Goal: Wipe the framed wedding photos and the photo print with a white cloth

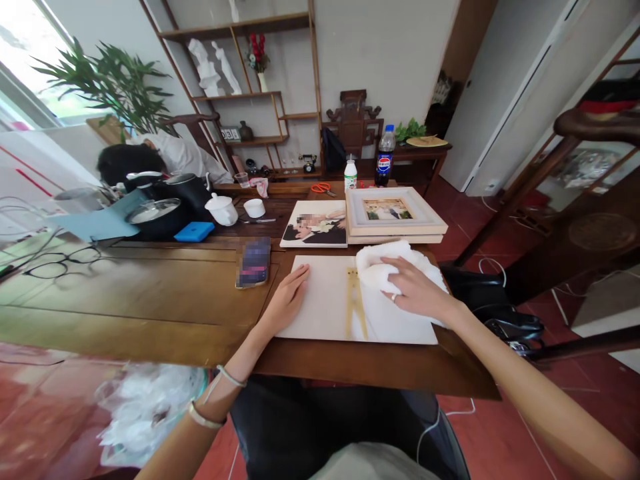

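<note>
A flat white panel (320,300) lies on the wooden table in front of me, with a yellowish, narrow A-shaped figure (354,303) down its middle. My left hand (289,298) rests on the panel's left edge, fingers stretched out and holding nothing. On the right side, my right hand (413,287) grips a bunched white cloth (383,260) against the panel. Part of the cloth spreads out beneath that hand and hides the panel's upper right corner. Just beyond the panel lies a photo print (320,225), beside stacked white picture frames (400,232).
A phone (253,262) lies left of the panel. Behind are orange-handled scissors (323,188), a white bottle (351,175) and a cola bottle (385,160). A blue box (195,232), white teapot (221,209) and dark pots stand left. A person (173,153) leans down behind them.
</note>
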A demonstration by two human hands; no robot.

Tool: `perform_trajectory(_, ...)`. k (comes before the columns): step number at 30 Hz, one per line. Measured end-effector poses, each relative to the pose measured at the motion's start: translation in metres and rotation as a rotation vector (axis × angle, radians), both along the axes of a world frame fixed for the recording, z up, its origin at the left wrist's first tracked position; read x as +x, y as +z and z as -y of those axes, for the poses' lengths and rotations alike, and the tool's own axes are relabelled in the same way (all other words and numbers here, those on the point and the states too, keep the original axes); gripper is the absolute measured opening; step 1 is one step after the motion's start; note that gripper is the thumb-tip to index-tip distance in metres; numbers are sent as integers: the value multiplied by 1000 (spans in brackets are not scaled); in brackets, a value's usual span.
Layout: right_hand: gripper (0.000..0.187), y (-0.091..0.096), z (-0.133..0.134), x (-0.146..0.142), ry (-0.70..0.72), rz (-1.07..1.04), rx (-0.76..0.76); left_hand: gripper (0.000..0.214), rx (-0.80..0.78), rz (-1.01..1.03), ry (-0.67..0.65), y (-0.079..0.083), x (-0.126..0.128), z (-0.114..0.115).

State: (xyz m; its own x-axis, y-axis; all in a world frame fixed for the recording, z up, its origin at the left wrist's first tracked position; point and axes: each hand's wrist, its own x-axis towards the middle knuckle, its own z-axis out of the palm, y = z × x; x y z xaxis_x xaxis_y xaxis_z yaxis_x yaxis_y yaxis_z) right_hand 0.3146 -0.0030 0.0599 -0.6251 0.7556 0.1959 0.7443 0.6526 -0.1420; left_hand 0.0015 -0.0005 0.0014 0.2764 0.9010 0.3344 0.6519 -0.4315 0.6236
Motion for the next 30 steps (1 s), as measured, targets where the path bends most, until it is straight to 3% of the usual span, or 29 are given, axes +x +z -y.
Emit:
perform_trajectory(6, 20, 20, 92, -9, 92, -17, -202, 47, -1, -9, 0, 0, 1, 1)
perform_trajectory(9, 23, 33, 119, -12, 146, -13, -300, 47, 1, -16, -1, 0, 0, 1)
perform_trajectory(13, 15, 33, 102, -8, 95, -20, -317, 47, 4, -21, -2, -1, 0, 0)
perform_trajectory(15, 11, 24, 75, -7, 25, -25, -270, 47, 4, -22, 4, 0, 0, 0)
perform_trajectory(19, 26, 4, 13, -17, -129, -77, -144, 46, 3, -21, 9, 1, 1, -1)
perform_trajectory(22, 28, -2, -10, -33, -119, -71, -104, 46, 3, -16, 8, 2, 1, -1)
perform_trajectory(25, 37, -2, 0, -45, 6, 4, -90, 46, -3, -17, 9, 3, 1, 0)
perform_trajectory(30, 29, 6, 65, -48, 100, 96, -138, 47, -3, -25, 7, 2, 1, 0)
